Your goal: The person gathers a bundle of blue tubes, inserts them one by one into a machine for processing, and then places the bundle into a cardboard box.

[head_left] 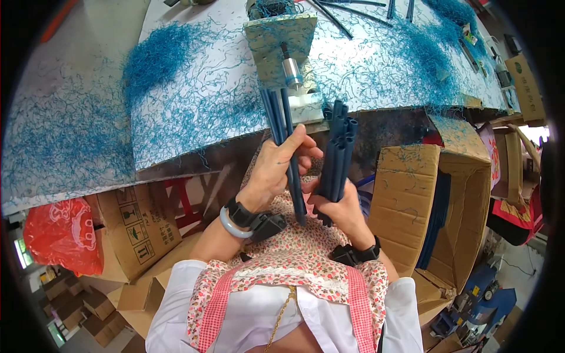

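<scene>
Between thumb and fingers, my left hand [276,167] grips a few long dark blue tubes [275,116], their upper ends near the table's front edge. A thicker bundle of dark blue tubes [335,159] stands nearly upright in my right hand [340,209], which is closed round its lower part. Both hands are side by side in front of the flowered apron [282,267]. Just beyond them is a small machine with a silver spindle [291,69] that points toward me, mounted at a board flecked with blue shavings. The tubes in my left hand reach close to it.
Curly blue shavings [156,59] cover the white table [220,62], heaped at left and right. More dark tubes [335,20] lie at the back. At my right stands an open cardboard box [406,206] with tubes inside. A red plastic bag [65,235] and another carton [138,229] are at left.
</scene>
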